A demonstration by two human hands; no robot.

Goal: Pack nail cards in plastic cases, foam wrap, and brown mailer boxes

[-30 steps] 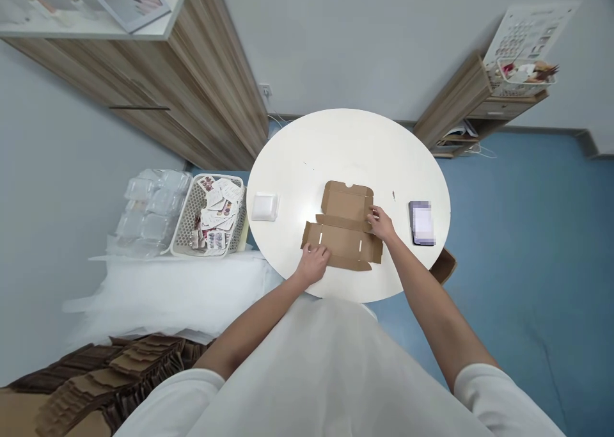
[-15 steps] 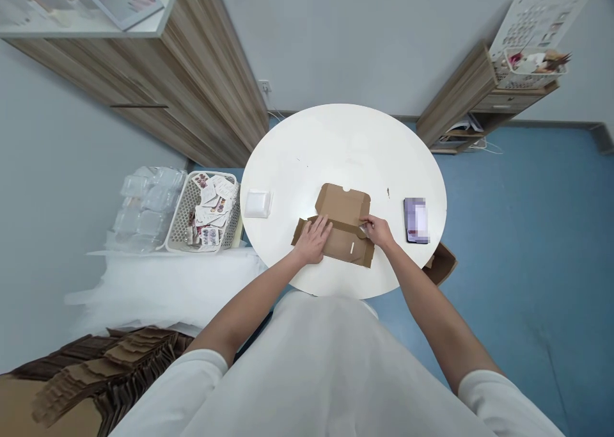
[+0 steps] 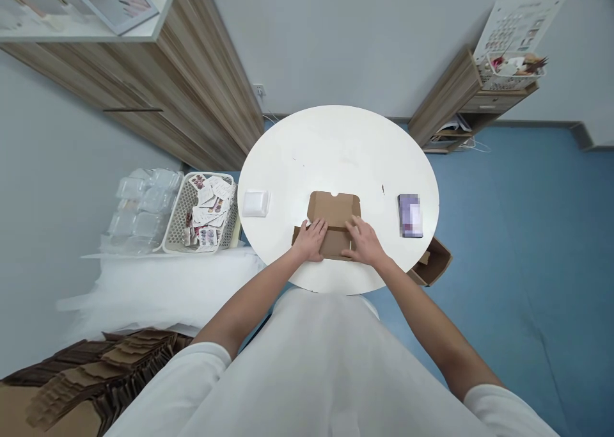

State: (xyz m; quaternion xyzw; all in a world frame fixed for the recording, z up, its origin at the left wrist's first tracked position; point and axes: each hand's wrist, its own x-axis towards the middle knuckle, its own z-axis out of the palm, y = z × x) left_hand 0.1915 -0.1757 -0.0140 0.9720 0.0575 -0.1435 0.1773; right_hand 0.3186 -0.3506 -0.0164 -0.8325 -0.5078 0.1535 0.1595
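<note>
A partly unfolded brown cardboard box lies on the white round table, its notched lid panel on the far side. My left hand rests on the left part of the near panel, fingers stretched out. Over the right end of the same panel is my right hand, thumb and fingers spread apart against the cardboard. The end flap under the right hand is mostly hidden. A small white packet sits at the table's left side, and a phone with a blurred screen at the right.
Left of the table stands a white basket of printed cards, beside clear plastic packs. White sheets and stacked flat cardboard are nearer me. An open cardboard box is below the table's right edge.
My right hand has gone from pinching the right side near the crease to lying spread on the near panel's right end. That end's flap no longer sticks out flat. The left hand stays on the box.
</note>
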